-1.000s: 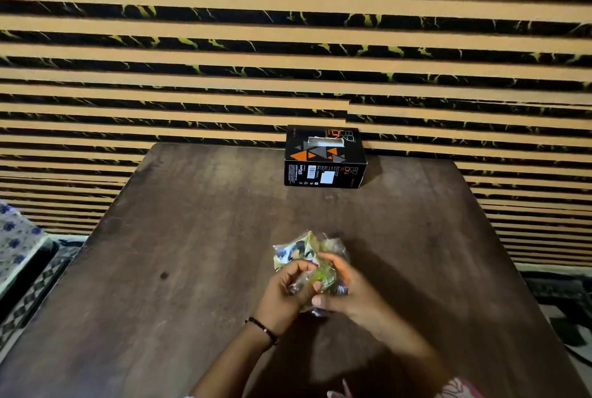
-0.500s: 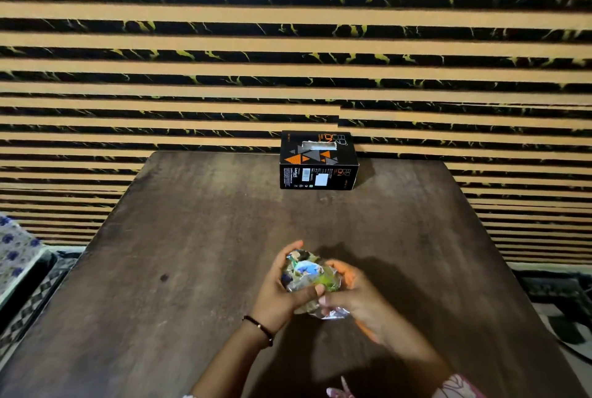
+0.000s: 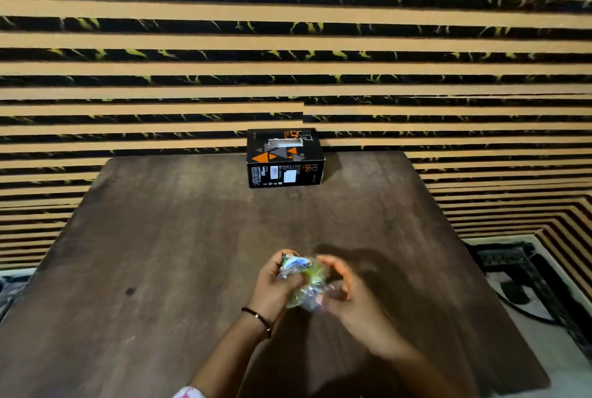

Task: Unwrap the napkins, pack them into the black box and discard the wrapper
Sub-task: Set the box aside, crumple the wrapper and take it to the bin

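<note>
A crumpled clear plastic wrapper (image 3: 304,282) with blue and green print is bunched between both hands over the near middle of the brown table (image 3: 160,237). My left hand (image 3: 275,288) grips its left side with curled fingers; a thin black bracelet circles that wrist. My right hand (image 3: 349,295) holds the right side, fingers curled round the plastic. The black box (image 3: 285,159) with orange and grey triangles stands at the table's far edge, a slot in its top showing white inside. No loose napkins are visible.
A wall of tan and black horizontal stripes rises right behind the table. At the right, on the floor, lie a patterned rug (image 3: 512,272) and a dark cable (image 3: 525,311). A small dark spot (image 3: 129,291) marks the tabletop at left.
The wrapper has been squeezed into a tighter ball between the hands. The view has shifted, so the box now sits higher and a little left.
</note>
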